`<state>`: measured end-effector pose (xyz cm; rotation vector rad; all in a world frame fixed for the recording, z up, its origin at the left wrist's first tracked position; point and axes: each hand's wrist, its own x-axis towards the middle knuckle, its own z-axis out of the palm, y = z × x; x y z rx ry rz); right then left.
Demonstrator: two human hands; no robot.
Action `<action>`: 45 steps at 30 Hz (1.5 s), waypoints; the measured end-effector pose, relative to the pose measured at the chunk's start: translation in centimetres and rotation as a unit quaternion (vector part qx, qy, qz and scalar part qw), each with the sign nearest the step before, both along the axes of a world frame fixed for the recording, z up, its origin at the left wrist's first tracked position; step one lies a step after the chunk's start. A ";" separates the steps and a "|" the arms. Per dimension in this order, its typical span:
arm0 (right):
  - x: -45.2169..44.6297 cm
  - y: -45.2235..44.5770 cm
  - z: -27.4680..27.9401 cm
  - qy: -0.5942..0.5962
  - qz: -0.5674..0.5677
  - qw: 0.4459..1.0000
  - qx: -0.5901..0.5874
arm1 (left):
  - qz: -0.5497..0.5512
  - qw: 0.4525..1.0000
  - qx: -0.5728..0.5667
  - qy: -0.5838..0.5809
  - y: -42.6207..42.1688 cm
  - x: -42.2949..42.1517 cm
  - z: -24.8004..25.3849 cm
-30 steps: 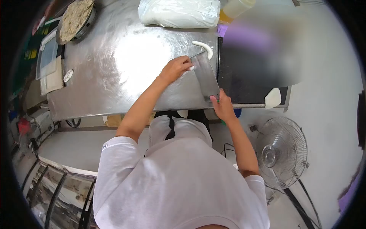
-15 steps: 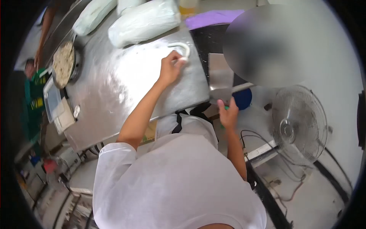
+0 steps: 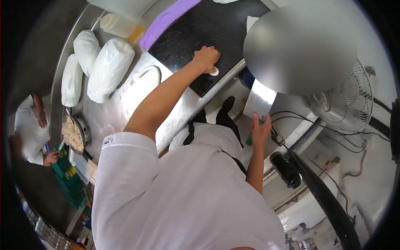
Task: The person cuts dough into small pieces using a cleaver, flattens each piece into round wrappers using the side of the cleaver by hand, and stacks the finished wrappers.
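My left hand [image 3: 206, 59] reaches over the black board [image 3: 179, 46], its fingers curled at a small white dough piece [image 3: 214, 71] near the board's front edge. Off the table's edge, my right hand [image 3: 261, 130] grips the green handle of a wide metal blade [image 3: 261, 100], which points up and away from me. A curved white dough strip [image 3: 155, 71] lies on the metal table [image 3: 110, 121], left of the board.
Plastic-wrapped white bundles [image 3: 111, 68], a bottle with yellow liquid [image 3: 118, 27] and a purple cloth [image 3: 168, 18] are at the upper left. A pan of pale food [image 3: 73, 133] sits below them. Another person [image 3: 31, 129] is at far left. A fan [image 3: 346, 104] stands right.
The view has turned right. My left hand has carried the small dough piece from the metal table to the black board. The blade in my right hand has moved off the table, away from the dough.
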<state>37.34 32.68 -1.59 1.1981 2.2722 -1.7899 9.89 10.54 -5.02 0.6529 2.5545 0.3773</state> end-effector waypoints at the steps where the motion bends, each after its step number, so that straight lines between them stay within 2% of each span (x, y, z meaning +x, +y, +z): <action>1: -0.2 0.1 0.1 0.015 -0.004 0.999 -0.035 | -0.004 1.000 -0.004 0.003 0.5 -0.6 -0.2; 3: -0.5 1.4 -1.2 0.051 0.006 0.998 -0.032 | -0.098 0.985 -0.027 -0.137 1.5 -2.0 0.2; 4: -0.6 2.1 -1.8 0.080 0.018 0.996 -0.025 | -0.060 0.968 0.029 -0.240 2.1 -2.2 0.2; 5: -0.9 2.6 -1.5 0.080 0.020 0.996 -0.028 | -0.058 0.969 0.027 -0.240 3.1 -1.6 0.4; 7: -2.2 3.6 -0.5 0.064 0.032 0.997 -0.036 | 0.082 0.973 0.202 -0.081 5.8 0.2 0.2; 8: -2.6 4.2 -0.7 0.065 0.035 0.997 -0.038 | 0.087 0.976 0.198 0.018 6.4 1.1 -1.0; 9: -3.0 4.8 -1.1 0.055 0.046 0.997 -0.024 | 0.092 0.976 0.198 0.020 5.9 2.0 -2.3; 11: -4.5 6.4 -1.5 0.052 0.067 0.996 -0.011 | -0.038 0.966 0.150 0.208 4.9 2.7 -4.5; 14: -5.9 7.7 -2.0 0.085 0.075 0.993 0.016 | -0.058 0.971 0.137 0.187 5.3 3.1 -4.1; 18: -10.4 8.2 -3.2 0.101 0.064 0.989 -0.083 | -0.059 0.962 0.201 0.174 4.1 2.5 -3.4; 21: -13.9 8.0 -2.3 0.109 0.108 0.982 -0.106 | -0.060 0.956 0.227 0.175 4.0 2.7 -3.0; 25: -17.1 9.0 -3.7 0.101 0.105 0.981 -0.131 | -0.086 0.963 0.196 0.163 4.3 2.6 -2.3; 27: -18.5 9.4 -4.7 0.130 0.126 0.972 -0.147 | -0.091 0.973 0.184 0.109 3.9 2.3 -2.1; 29: -19.9 9.6 -5.7 0.135 0.125 0.971 -0.152 | -0.083 0.970 0.190 0.127 3.6 1.9 -2.3; 35: -22.1 9.4 -6.1 0.175 0.123 0.968 -0.131 | -0.027 0.947 0.295 0.121 3.0 1.6 -2.1; 37: -22.0 9.2 -5.4 0.192 0.120 0.966 -0.121 | -0.016 0.942 0.309 0.129 3.0 1.3 -1.7; 39: -21.7 8.6 -4.2 0.222 0.104 0.954 -0.170 | 0.003 0.937 0.319 0.145 2.8 1.4 -1.4; 43: -21.2 6.3 0.1 0.250 0.147 0.938 -0.191 | 0.041 0.923 0.351 0.154 2.7 1.6 -1.5; 45: -21.0 4.4 3.5 0.187 0.180 0.919 -0.297 | 0.065 0.912 0.361 0.182 2.9 1.8 -2.3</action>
